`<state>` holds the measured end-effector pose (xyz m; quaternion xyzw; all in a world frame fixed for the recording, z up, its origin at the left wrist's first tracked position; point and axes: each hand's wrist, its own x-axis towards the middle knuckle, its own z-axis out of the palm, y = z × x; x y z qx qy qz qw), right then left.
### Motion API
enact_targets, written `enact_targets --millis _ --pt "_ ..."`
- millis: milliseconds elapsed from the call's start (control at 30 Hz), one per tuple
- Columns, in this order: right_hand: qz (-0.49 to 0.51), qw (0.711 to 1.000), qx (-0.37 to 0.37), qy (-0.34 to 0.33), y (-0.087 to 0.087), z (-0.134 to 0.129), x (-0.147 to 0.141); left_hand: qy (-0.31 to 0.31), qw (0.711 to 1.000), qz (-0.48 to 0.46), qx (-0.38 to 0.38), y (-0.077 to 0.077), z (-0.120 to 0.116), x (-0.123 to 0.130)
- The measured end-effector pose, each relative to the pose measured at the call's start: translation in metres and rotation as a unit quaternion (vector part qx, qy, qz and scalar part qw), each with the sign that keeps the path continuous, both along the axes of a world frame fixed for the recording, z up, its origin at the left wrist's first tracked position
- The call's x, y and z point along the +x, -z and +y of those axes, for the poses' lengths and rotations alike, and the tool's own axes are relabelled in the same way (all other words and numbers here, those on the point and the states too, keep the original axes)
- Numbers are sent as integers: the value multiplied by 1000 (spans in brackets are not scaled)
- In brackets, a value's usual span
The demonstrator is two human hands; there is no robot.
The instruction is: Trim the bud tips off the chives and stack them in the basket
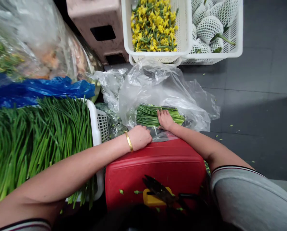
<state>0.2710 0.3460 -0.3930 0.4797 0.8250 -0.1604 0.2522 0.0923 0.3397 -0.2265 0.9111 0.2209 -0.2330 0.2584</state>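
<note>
A bundle of long green stems, like garlic chives or flower chives (pixel 145 115), lies sideways inside a clear plastic bag (pixel 155 85) beyond the red stool. My right hand (pixel 165 119) rests on top of the bundle, fingers stretched out and pressing flat on the stems. Beside the bag's near edge, at the far rim of the red stool (pixel 155 160), my left hand (pixel 140 138) is closed with its fingers curled against the plastic. Its fingertips are partly hidden. A gold bracelet (pixel 129 141) circles the left wrist.
Left stands a white basket (pixel 96 125) heaped with green chives (pixel 44 144). Ahead are baskets of yellow-flowered small cucumbers (pixel 155 24) and net-wrapped vegetables (pixel 209 29), plus a pinkish stool (pixel 97 19). Dark scissors (pixel 159 189) lie on the red stool. Blue plastic (pixel 42 91) sits behind the chives.
</note>
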Motion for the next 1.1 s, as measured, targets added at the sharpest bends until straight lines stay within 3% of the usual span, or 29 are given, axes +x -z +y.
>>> enact_targets --millis 200,433,567,733,967,1100 --pt "6 1000 -16 18 -5 10 -1 -5 1000 -2 -1 2 -1 -3" --pt "11 999 -44 16 -11 3 -1 15 999 50 -8 -5 2 2" --pt "12 995 -98 7 -16 23 3 23 998 61 -12 -5 2 2" --pt "22 992 -127 3 -19 49 13 12 997 72 -25 -1 3 0" --pt "23 993 -118 15 -24 42 9 -5 994 87 -67 4 7 1" --pt "27 991 -130 25 -37 56 13 -50 988 69 -127 17 18 -4"
